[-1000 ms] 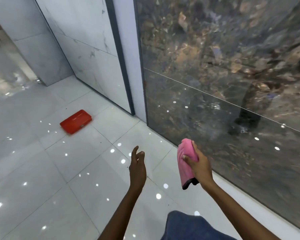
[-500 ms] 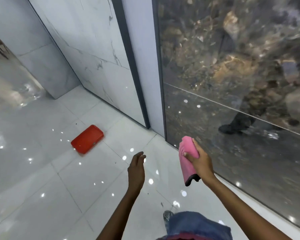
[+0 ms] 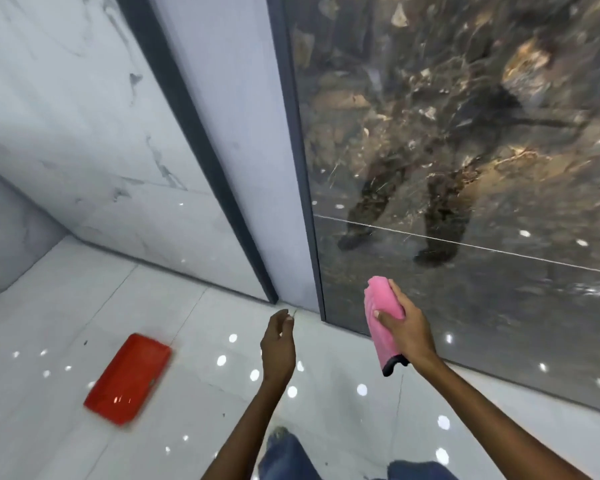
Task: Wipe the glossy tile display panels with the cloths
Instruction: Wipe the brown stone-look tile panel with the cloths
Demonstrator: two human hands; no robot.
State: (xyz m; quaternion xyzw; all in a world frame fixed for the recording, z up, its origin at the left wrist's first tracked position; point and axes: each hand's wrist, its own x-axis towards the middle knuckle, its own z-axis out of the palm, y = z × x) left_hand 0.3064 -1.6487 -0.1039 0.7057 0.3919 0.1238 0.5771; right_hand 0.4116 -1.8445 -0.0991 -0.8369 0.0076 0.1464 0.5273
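Note:
A folded pink cloth (image 3: 381,306) with a dark edge hangs from my right hand (image 3: 407,329), which grips it just in front of the dark brown glossy tile panel (image 3: 465,150). The cloth is close to the panel's lower left corner; I cannot tell if it touches the surface. My left hand (image 3: 278,348) floats over the floor to the left of the cloth, fingers relaxed and holding nothing. A white marble-look panel (image 3: 84,116) stands further left, beyond a dark frame strip (image 3: 201,161).
A red flat tray (image 3: 129,377) lies on the glossy white floor (image 3: 49,323) at lower left. A pale grey pillar (image 3: 236,150) separates the two panels. My blue jeans and a shoe show at the bottom edge.
The view has swung left and closer to the wall, so the panel's left edge now sits mid-frame. Both hands keep about the same pose, the right still holding the cloth.

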